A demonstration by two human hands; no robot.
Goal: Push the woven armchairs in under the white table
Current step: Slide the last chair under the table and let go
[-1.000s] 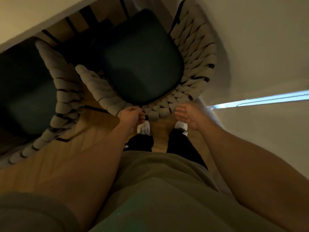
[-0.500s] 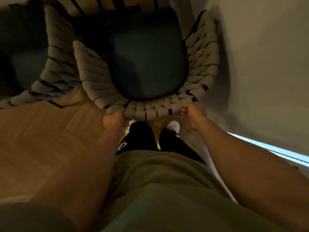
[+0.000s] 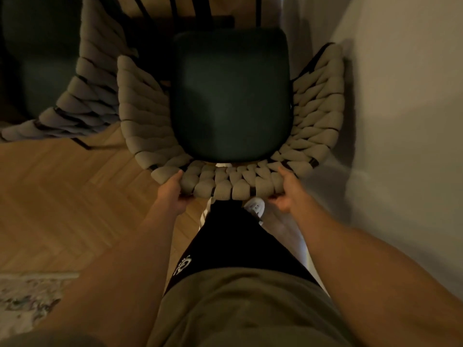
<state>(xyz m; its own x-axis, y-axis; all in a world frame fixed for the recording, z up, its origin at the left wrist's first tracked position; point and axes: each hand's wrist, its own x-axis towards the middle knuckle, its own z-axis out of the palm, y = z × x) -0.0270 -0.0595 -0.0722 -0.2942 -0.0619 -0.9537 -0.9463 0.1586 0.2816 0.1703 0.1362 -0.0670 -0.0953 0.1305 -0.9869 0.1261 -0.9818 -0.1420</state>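
Both hands have closed onto the backrest since half a second ago, when the left hung just short of it and the right hovered beside it; the view has also tipped so the white table, seen a second ago at the upper left, is out of frame.

At about 10 o'clock stands a second beige rope-woven armchair with a dark green seat (image 3: 82, 101), angled, its front lost in the dark top edge. Whether it is already tucked under the table cannot be told. Below it, the herringbone wooden floor (image 3: 62, 196) runs down to a pale patterned rug (image 3: 27, 296) at 8 o'clock.

The left hand (image 3: 172, 194) grips the back rim, fingers curled underneath and thumb on the woven top, at 7 o'clock of the chair. At centre sits the near beige rope-woven armchair with its dark green padded cushion (image 3: 230, 96), backrest toward the person, front at 12 o'clock beside dark slatted legs (image 3: 175, 11). The right hand (image 3: 285, 194) clamps the rim likewise at 5 o'clock of the chair, above a white sneaker (image 3: 255, 206). At 3 o'clock the chair's right arm lies close against the off-white wall (image 3: 400, 121).

My judgement: the grasp is made, but the push has hardly begun, since the whole cushion shows. This chair must go forward toward 12 o'clock, and the left-hand chair may need straightening afterward.
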